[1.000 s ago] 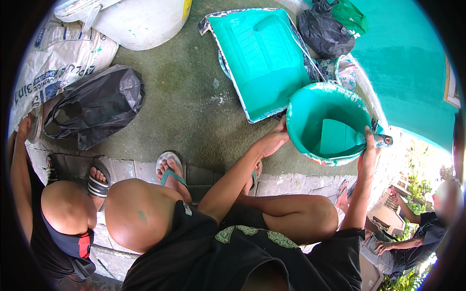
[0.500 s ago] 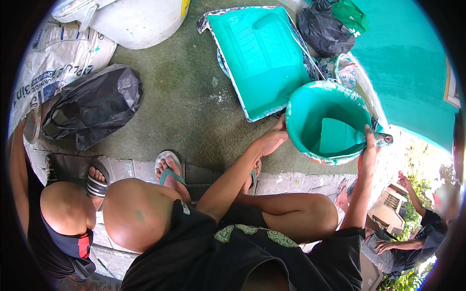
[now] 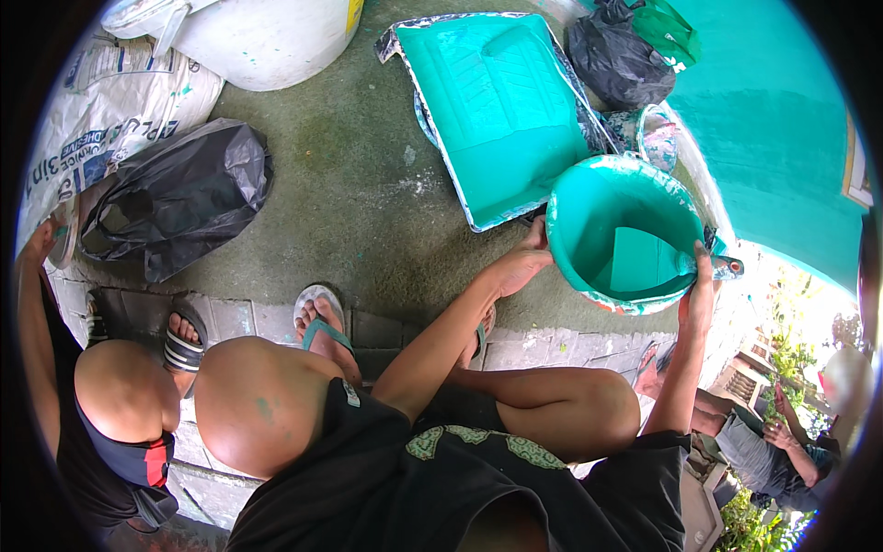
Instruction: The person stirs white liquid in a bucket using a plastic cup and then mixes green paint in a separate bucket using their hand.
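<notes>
A round bucket coated inside with teal paint is held up between my two hands, its mouth tilted toward me. My left hand grips its left side, fingers partly hidden behind it. On the near right, my right hand grips the rim, with the thumb by a tool's handle. That tool looks like a wide flat paintbrush, teal all over, resting inside with its handle poking out over the rim. Just beyond the bucket lies a teal-covered paint tray, its ribbed slope at the far end.
A black plastic bag, a printed white sack and a large white tub stand left. Behind the bucket are a paint-smeared pot, another black bag and a teal wall. People sit at left and right.
The bucket has shifted very slightly right in my hands. The person on the right has lowered a raised arm and leaned over. At left, the other person's hand has come up beside the black bag.
</notes>
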The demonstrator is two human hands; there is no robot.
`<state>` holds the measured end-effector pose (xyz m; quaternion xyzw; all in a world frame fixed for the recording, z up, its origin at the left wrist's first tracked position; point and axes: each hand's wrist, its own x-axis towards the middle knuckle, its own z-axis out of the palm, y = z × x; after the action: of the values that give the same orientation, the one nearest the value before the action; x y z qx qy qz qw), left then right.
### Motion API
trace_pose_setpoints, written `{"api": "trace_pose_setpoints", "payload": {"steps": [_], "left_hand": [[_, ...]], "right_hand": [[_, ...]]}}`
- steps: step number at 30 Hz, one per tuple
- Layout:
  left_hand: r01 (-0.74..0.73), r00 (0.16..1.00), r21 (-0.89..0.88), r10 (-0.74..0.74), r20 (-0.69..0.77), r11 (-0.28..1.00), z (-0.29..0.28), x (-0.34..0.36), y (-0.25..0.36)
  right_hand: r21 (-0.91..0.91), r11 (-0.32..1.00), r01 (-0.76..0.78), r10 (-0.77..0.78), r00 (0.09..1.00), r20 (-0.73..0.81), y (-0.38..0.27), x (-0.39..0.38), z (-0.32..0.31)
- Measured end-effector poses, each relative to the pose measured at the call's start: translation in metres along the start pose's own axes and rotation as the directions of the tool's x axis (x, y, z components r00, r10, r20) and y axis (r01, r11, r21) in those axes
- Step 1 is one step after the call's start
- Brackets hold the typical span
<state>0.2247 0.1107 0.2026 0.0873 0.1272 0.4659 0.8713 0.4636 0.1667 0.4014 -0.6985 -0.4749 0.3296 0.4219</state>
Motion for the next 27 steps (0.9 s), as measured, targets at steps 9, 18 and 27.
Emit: {"api": "trace_pose_setpoints", "payload": {"steps": [9, 18, 27], "left_hand": [[-0.007, 1.0, 0.005, 0.007, 0.003, 1.0, -0.002, 0.002, -0.004], [-0.002, 1.0, -0.034, 0.002, 0.0, 0.999, -0.003, 0.001, -0.005], [-0.01, 1.0, -0.02, 0.01, -0.01, 1.0, 0.0, -0.001, -0.002]], "right_hand": [[-0.039, 0.999, 0.014, -0.014, 1.0, -0.004, -0.004, -0.001, 0.003], [-0.037, 0.999, 0.025, -0.026, 1.0, -0.014, -0.015, -0.008, 0.016], [-0.015, 1.0, 0.026, -0.026, 1.0, -0.011, 0.001, -0.005, 0.001]]}}
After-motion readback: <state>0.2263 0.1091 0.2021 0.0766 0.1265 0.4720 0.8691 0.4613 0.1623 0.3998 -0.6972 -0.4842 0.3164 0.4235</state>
